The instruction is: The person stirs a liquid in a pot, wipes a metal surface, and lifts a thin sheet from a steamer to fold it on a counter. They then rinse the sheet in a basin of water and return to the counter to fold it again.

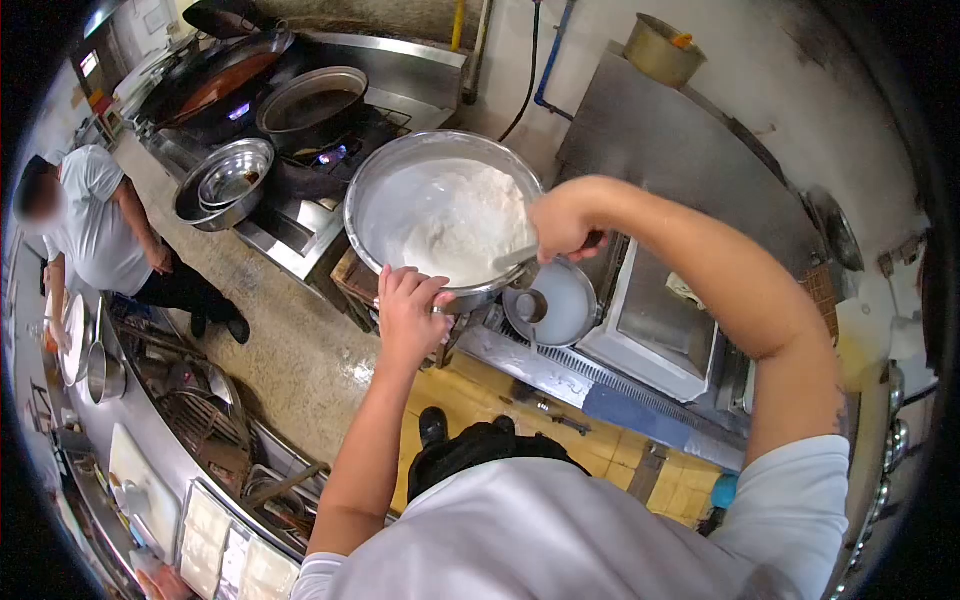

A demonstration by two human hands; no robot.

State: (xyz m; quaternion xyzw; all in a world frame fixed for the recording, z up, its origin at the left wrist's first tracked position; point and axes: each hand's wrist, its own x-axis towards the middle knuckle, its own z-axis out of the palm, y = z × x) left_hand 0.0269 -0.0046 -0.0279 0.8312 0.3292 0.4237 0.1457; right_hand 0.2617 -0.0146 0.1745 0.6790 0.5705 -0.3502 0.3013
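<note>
A wide metal bowl (362, 205) stands in front of me, holding a heap of white powdery stuff (465, 215). My left hand (408, 310) grips the bowl's near rim, fingers over the edge. On the bowl's right side my right hand (568, 222) is closed round the dark handle of a flat scraper (515, 258), whose blade reaches into the bowl over the white stuff. Just right of the bowl, below my right hand, sits a smaller pan of whitish liquid (572, 305) with a metal ladle (530, 306) in it.
Behind left are a black pot (313, 100) over a flame, a large wok (215, 85) and nested steel bowls (232, 180). At the far left a person (95, 215) stands by a counter (150, 410). A white lidded box (655, 330) lies at right.
</note>
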